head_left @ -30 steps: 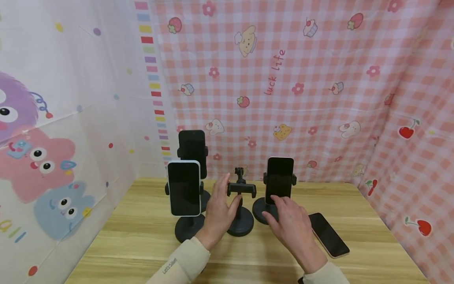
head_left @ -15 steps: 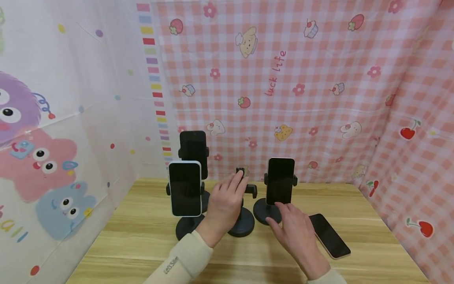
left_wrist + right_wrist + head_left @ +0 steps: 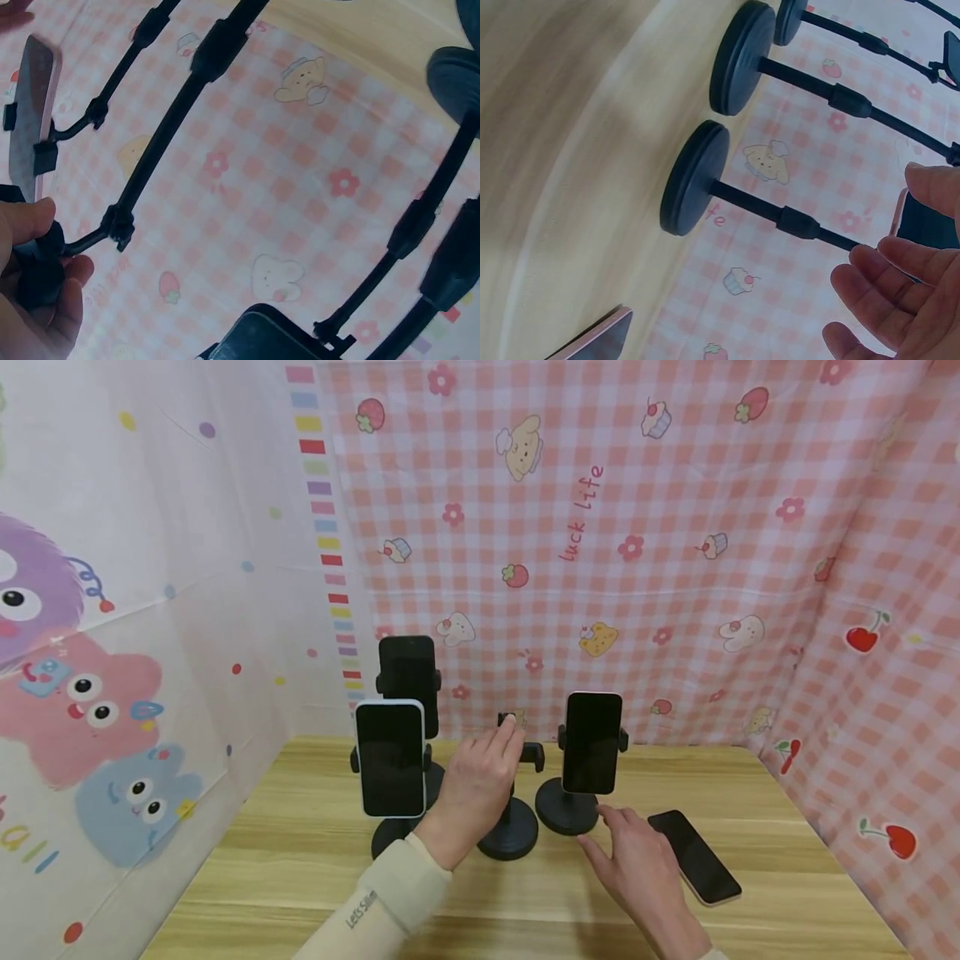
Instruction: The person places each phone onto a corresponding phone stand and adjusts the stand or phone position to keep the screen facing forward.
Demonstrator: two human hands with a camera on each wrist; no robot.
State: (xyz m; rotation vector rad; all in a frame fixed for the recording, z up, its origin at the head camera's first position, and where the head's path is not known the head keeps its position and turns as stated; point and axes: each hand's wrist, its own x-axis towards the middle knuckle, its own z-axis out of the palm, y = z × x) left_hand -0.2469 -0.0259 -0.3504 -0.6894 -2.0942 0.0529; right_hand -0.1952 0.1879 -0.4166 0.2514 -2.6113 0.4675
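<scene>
My left hand (image 3: 480, 772) covers the left part of the middle stand's phone clamp, whose right end (image 3: 532, 756) sticks out beyond the fingers. In the left wrist view, thumb and fingers curl round that black clamp (image 3: 41, 281). The stand's round base (image 3: 508, 829) sits on the table. My right hand (image 3: 637, 860) hovers in front of the right stand, fingers loosely bent and holding nothing; its fingertips overlap the edge of the base (image 3: 562, 806). Above, an upright phone (image 3: 592, 743) sits in that stand's clamp. A loose phone (image 3: 697, 860) lies just right of my right hand.
On the left, a white-edged phone (image 3: 390, 760) stands in a holder, with a black phone (image 3: 408, 681) in another holder behind it. The wooden table (image 3: 247, 860) ends at a pink checked cloth (image 3: 637, 593) at the back.
My left hand has gone from open beside the middle clamp to gripping it. My right hand has drawn down from the right phone's lower edge to beside its base.
</scene>
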